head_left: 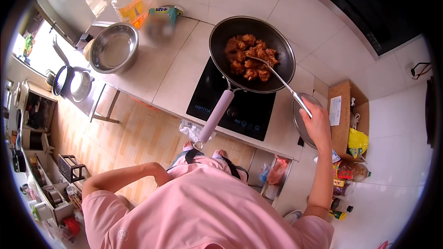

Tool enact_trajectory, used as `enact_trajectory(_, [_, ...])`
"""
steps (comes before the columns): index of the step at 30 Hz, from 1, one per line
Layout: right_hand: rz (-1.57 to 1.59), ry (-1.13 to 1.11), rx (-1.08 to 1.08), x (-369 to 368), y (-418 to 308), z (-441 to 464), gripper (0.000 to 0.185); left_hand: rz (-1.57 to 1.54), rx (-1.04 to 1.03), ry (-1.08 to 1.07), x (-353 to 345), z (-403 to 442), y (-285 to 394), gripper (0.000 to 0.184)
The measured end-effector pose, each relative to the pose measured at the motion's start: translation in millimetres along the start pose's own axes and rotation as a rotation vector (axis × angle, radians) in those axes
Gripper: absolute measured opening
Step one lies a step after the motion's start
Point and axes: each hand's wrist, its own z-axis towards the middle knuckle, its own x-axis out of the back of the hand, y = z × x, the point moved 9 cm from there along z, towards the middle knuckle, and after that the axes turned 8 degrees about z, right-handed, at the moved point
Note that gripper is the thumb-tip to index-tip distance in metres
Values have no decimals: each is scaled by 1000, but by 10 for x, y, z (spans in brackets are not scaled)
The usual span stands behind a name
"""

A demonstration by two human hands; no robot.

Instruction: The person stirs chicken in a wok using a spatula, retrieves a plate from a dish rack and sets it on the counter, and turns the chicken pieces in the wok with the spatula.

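Observation:
My right hand [315,119] is wrapped round the grip of a long metal spatula [282,81]. Its head lies among reddish-brown chunks of food, perhaps meat [251,50], and is partly hidden by them. The food sits in a dark frying pan [222,71] on a black induction cooktop [203,90]. The pan's pink handle [217,115] points toward my body, with neither hand on it. My left hand [160,174] rests bent at my waist, its fingers hidden against the pink shirt.
A metal bowl [131,57], an oil bottle [128,4] and a green packet [171,11] stand left on the counter. A round lid [301,127] lies right of the cooktop. Beyond it are a cardboard box [339,131] and several bottles. An open drawer [282,180] is below.

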Motion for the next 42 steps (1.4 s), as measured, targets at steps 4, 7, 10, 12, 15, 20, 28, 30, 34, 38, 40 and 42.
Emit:
enact_trajectory(4, [78, 49, -27, 89, 44, -7, 31, -10, 1, 19, 29, -26, 38, 52])
enact_trajectory(7, [0, 149, -78, 54, 65, 67, 32, -15, 12, 23, 74, -49, 84, 52])
enact_trajectory(10, [-46, 152, 4, -106, 158, 157, 31, -28, 44, 13, 179, -127, 189, 53])
enact_trajectory(12, [-4, 129, 28, -149, 156, 133, 31, -44, 66, 18, 278, -201, 289, 53])
enact_trajectory(15, [27, 128, 4, -73, 133, 105, 31, -16, 2, 68, 190, -130, 211, 51])
enact_trajectory(20, [26, 197, -31, -49, 110, 173, 30, 51, -107, 86, -300, 331, -490, 51])
enact_trajectory(28, [108, 224, -45, -297, 374, 326, 31, -10, -24, 93, -16, 73, -175, 48])
enact_trajectory(30, [218, 262, -106, -286, 476, 171, 33, -43, 20, 99, 176, -122, 113, 48])
enact_trajectory(34, [513, 351, -267, -315, 652, -80, 37, -24, 7, 60, 51, -7, 43, 46])
enact_trajectory(38, [868, 366, -415, -571, 838, -190, 38, -22, 10, 51, 6, 25, 12, 45])
enact_trajectory(40, [1002, 356, -455, -681, 851, -220, 38, -19, 14, 54, 20, 7, 22, 45])
enact_trajectory(42, [1119, 331, -511, -812, 819, -283, 38, -23, -1, 71, 45, 1, 51, 44])
